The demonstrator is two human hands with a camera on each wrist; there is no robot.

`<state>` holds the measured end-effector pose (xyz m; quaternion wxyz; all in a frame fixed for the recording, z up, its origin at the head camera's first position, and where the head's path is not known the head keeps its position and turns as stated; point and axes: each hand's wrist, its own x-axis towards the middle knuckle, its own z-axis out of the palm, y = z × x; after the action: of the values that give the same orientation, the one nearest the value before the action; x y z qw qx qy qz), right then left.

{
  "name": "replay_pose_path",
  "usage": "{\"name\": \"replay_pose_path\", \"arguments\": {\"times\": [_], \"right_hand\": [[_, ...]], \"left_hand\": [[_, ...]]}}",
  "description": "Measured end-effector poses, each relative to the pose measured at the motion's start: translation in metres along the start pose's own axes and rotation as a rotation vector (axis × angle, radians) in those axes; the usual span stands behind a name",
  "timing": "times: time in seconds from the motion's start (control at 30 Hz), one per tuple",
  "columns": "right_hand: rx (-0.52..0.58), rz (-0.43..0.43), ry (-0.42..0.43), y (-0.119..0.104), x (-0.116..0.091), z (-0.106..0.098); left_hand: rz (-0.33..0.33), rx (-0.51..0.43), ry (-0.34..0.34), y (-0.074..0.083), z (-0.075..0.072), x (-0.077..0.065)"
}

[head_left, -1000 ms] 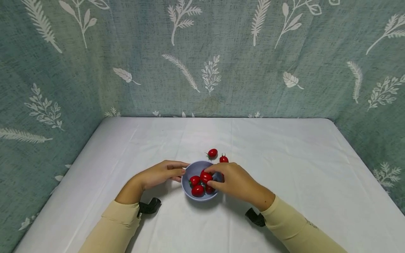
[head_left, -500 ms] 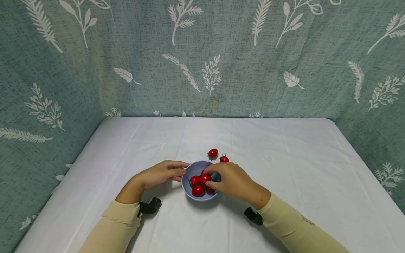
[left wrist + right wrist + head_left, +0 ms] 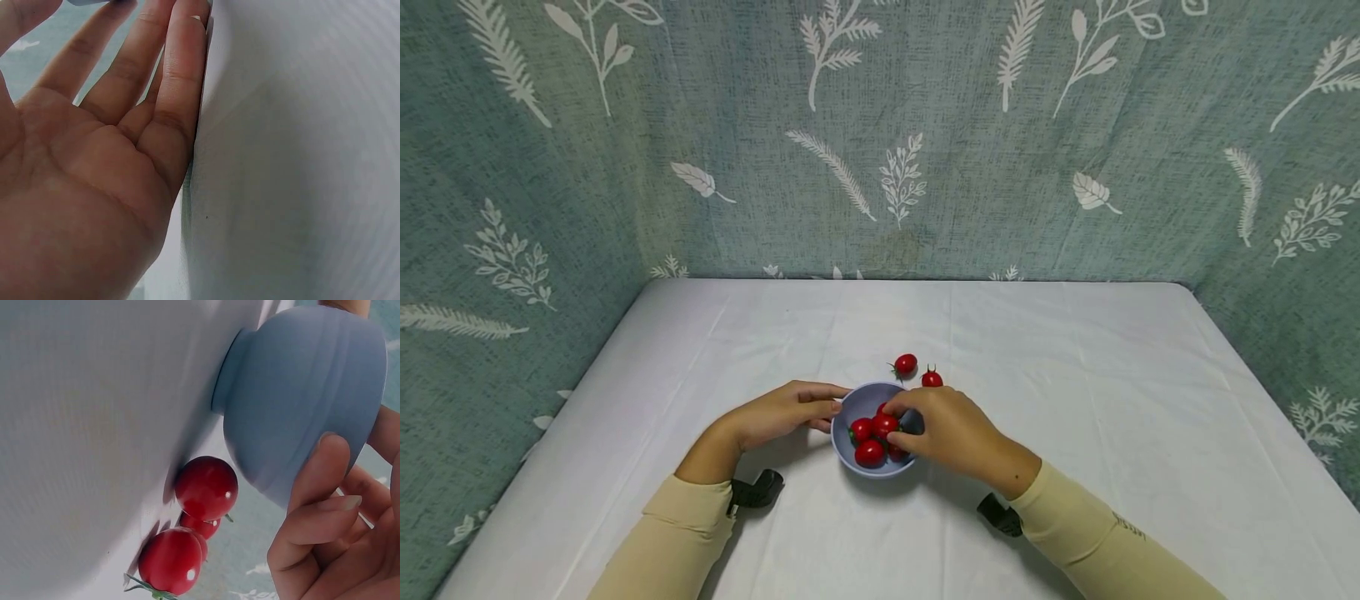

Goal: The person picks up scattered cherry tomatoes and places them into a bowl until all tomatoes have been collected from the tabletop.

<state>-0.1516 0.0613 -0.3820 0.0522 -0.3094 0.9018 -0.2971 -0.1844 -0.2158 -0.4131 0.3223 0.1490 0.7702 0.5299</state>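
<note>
The blue bowl [image 3: 306, 394] looks smooth and softly matt to me; plastic or ceramic, I can't tell which. The red tomatoes [image 3: 170, 561] are glossy and smooth-skinned, with small white glints. The white cloth [image 3: 1075, 375] beneath is matt and faintly creased. Behind, the green drape [image 3: 985, 208] is matt fabric with a coarse-looking weave. The beige sleeves [image 3: 658, 537] look like matt cloth, the black wrist pieces [image 3: 756, 490] like dull plastic.

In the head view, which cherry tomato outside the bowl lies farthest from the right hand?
The left cherry tomato, fully visible; the right hand partly hides the other one.
</note>
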Motion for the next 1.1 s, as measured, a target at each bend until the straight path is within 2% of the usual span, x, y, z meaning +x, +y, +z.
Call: {"name": "replay_pose_path", "arguments": {"times": [0.43, 0.73, 0.87, 1.1], "right_hand": [[0.050, 0.024, 0.031, 0.002, -0.006, -0.011], [0.037, -0.006, 0.131, 0.011, -0.013, -0.024], [0.028, 0.011, 0.166, 0.016, -0.015, -0.029], [0.067, 0.059, 0.160, 0.029, -0.018, -0.037]], "left_hand": [[-0.040, 0.005, 0.023, 0.000, 0.001, 0.001], [-0.017, 0.011, 0.016, 0.001, 0.001, 0.000], [-0.030, 0.012, 0.025, 0.001, 0.001, 0.001], [-0.033, 0.011, 0.030, 0.000, 0.000, 0.000]]}}
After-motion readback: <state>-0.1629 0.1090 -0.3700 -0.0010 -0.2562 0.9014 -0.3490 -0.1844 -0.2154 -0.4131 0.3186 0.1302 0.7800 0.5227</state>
